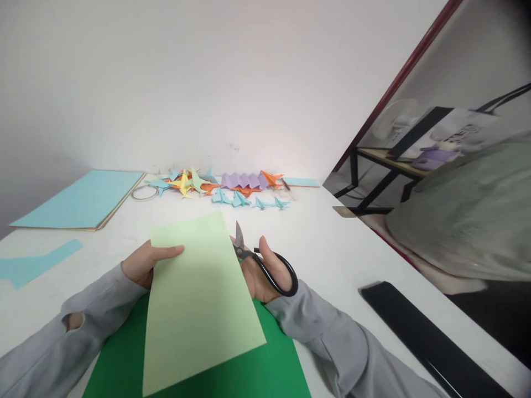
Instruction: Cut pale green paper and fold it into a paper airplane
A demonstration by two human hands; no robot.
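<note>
My left hand (143,262) pinches the left edge of a pale green sheet of paper (199,309), its thumb lying across the front. The sheet is held up at a slant over a dark green sheet (249,376) on the table. On the right side, my right hand (265,276) has its thumb through a black handle loop of the scissors (244,251). The scissors' blades point up and away, close to the sheet's right edge. Part of the right hand's fingers is hidden behind the paper, and I cannot tell whether they touch it.
A stack of coloured paper (83,199) lies at the back left, with a blue paper scrap (45,262) nearer. Folded paper cranes (186,182), a pleated purple paper (244,181) and a wire coil (144,192) line the wall. A long black object (431,337) lies at right.
</note>
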